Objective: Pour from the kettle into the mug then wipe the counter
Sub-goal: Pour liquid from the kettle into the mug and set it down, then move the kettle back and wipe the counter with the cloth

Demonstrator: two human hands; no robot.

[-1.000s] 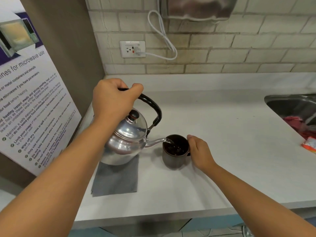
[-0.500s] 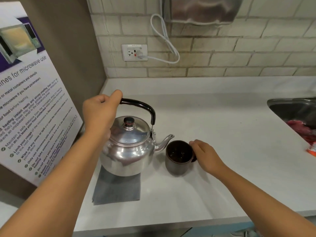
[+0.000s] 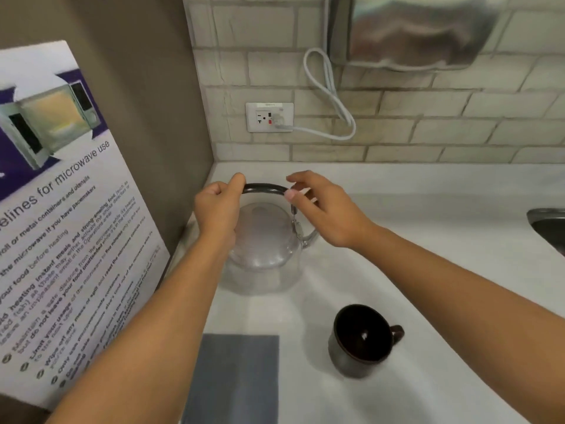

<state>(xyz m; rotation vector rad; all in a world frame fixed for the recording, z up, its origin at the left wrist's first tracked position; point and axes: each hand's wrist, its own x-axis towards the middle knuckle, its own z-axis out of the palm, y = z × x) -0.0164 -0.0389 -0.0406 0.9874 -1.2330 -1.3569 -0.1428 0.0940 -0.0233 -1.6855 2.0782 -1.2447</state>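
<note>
A shiny steel kettle (image 3: 263, 255) with a black handle stands upright near the back left corner of the white counter (image 3: 428, 270). My left hand (image 3: 218, 209) grips the left end of its handle. My right hand (image 3: 324, 206) is at the handle's right end, fingers spread and touching it. A dark brown mug (image 3: 360, 341) with dark liquid inside stands alone nearer to me, handle pointing right. A grey cloth (image 3: 235, 377) lies flat to the mug's left at the front.
A poster board (image 3: 61, 224) leans against the left wall. On the brick wall are a socket (image 3: 269, 117) with a white cord (image 3: 327, 96) and a steel dispenser (image 3: 415, 29). A sink edge (image 3: 547, 224) shows at the far right.
The kettle has gone from beside the mug to the back left corner, off the cloth. My right hand left the mug and reached to the kettle's handle.
</note>
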